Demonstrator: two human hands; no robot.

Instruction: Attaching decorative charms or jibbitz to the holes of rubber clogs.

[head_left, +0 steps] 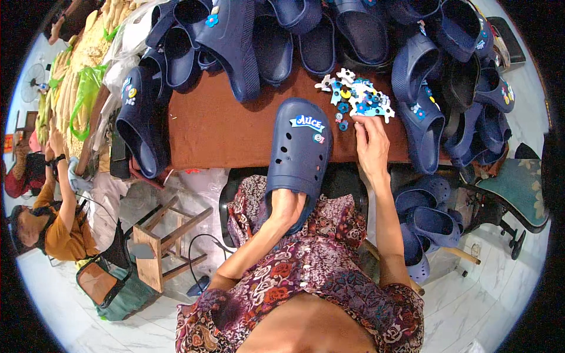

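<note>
My left hand point(287, 209) is pushed into a navy clog point(297, 162) through its heel opening and holds it up at the table's near edge. Its fingers are hidden inside. On the clog's upper sit a blue and white banner charm point(307, 123) and a round swirl charm point(318, 139); several bare holes show below them. My right hand point(374, 144) reaches to the near side of a loose pile of shoe charms point(368, 100) in white, blue and yellow. Thumb and fingers are apart, fingertips at the pile, with nothing visible between them.
Navy clogs point(273, 50) crowd the far side of the brown-covered table point(223, 126), with more clogs point(419, 126) at the right. Further clogs point(435, 226) rest low beside a green swivel chair point(515, 191). A wooden stool point(150, 259) and another person point(67, 226) are at the left.
</note>
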